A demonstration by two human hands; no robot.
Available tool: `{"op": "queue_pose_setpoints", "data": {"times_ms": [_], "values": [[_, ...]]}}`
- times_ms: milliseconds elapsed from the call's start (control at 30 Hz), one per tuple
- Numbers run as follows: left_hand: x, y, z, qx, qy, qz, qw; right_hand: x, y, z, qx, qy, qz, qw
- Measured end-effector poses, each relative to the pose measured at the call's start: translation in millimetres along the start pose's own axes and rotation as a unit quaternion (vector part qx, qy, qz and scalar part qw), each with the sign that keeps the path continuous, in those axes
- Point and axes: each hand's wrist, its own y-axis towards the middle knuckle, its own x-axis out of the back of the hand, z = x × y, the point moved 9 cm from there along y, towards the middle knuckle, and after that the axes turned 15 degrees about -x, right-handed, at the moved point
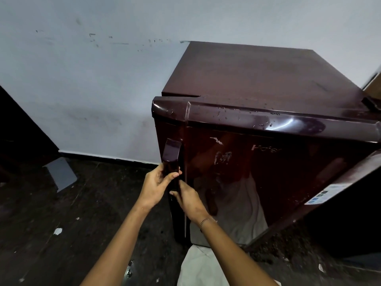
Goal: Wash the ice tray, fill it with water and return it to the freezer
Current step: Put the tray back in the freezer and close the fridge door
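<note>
- Refrigerator point(257, 75): a small maroon single-door unit standing against the pale wall point(82, 79). Its door point(268, 172) faces the person, and water drops point(263, 120) lie along the door's top edge.
- Door handle point(172, 151): a vertical bar on the refrigerator's left front edge.
- Left hand point(156, 186): wrapped round the lower part of the handle, thumb laid across its front.
- Right hand point(189, 201): just below the left, with the fingers curled in at the door's edge by the foot of the handle. A thin bracelet point(207, 220) sits on that wrist.
- Ice tray: not in view. Neither hand carries it, and it is presumably inside the refrigerator.
- Door seal: whether the door is fully closed or slightly ajar cannot be told from here.
- Step in hand: working the refrigerator door. With both hands free of the tray, this reads as either opening to fetch it or shutting after its return, and the view does not settle which.
- Next move, if opening: a firm pull on the handle away from the refrigerator to break the seal, then one hand freed to reach the freezer compartment.
</note>
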Motion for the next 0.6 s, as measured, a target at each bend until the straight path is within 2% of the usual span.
{"op": "queue_pose_setpoints", "data": {"times_ms": [167, 367, 467, 600], "values": [[-3, -8, -13, -0.021, 0.014, -0.032, 0.999, -1, 0, -1, -0.028, 0.009, 0.011, 1.000], [-2, -18, -13, -0.009, 0.077, -0.016, 0.997, -3, -17, -3, -0.110, 0.089, 0.051, 0.989], [1, -30, -20, -0.002, 0.101, -0.017, 0.995, 1, -35, -8, -0.123, 0.096, 0.064, 0.986], [7, -69, -28, 0.003, 0.131, -0.013, 0.991, 5, -76, -18, -0.117, 0.085, 0.041, 0.989]]}}
